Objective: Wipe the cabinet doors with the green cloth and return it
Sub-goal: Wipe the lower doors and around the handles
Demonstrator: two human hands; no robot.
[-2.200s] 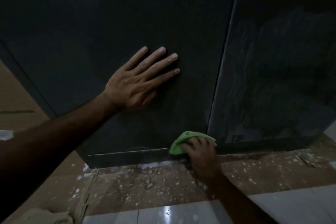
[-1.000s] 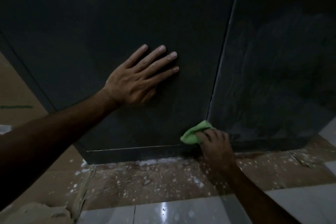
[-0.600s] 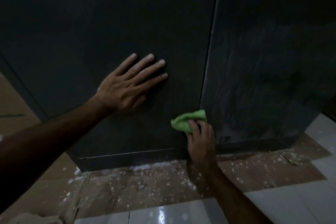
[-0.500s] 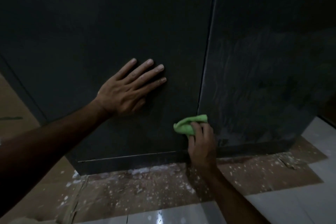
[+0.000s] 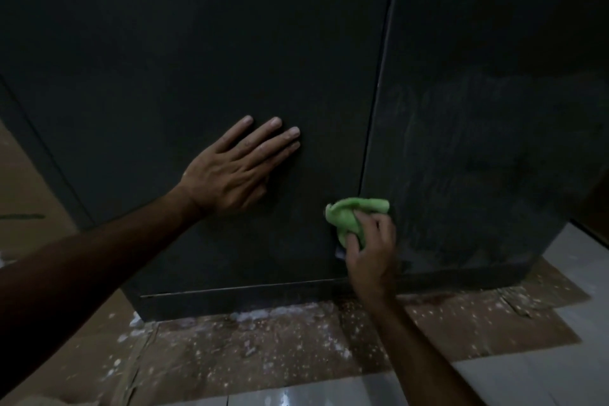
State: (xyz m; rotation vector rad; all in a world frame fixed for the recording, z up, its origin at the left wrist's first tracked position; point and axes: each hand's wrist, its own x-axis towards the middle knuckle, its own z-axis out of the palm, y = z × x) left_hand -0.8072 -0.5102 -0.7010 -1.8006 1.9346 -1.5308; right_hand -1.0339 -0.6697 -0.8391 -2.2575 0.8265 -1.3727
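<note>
Head camera is showing the bunched bright-green cloth (image 5: 354,216) riding up the dark cabinet, and that is the change: a couple of seconds ago it was being dragged along the very bottom edge by the plinth, and now it is sitting higher, right across the thin vertical seam (image 5: 372,128) where the two doors meet. The right hand (image 5: 370,249) is clamping the wad, fingers curled round it and pressing it against the panel. To my eye that means the low strip is finished and the wiping is working upward along the door edges.

The left dark matte cabinet door (image 5: 197,43) is looking even, while the right dark cabinet door (image 5: 494,142) is carrying pale streaks and smears across its lower half, so I would say plenty of wiping is remaining there. The left hand (image 5: 230,171) is spreading flat on the left door, fingers straight and gripping nothing, bracing just as it was a moment back.

Below, the brown cardboard sheet flecked with white spatter (image 5: 263,349) is covering the floor in front, with glossy pale tiles (image 5: 527,379) at the near edge. Returning the cloth is not yet beginning.
</note>
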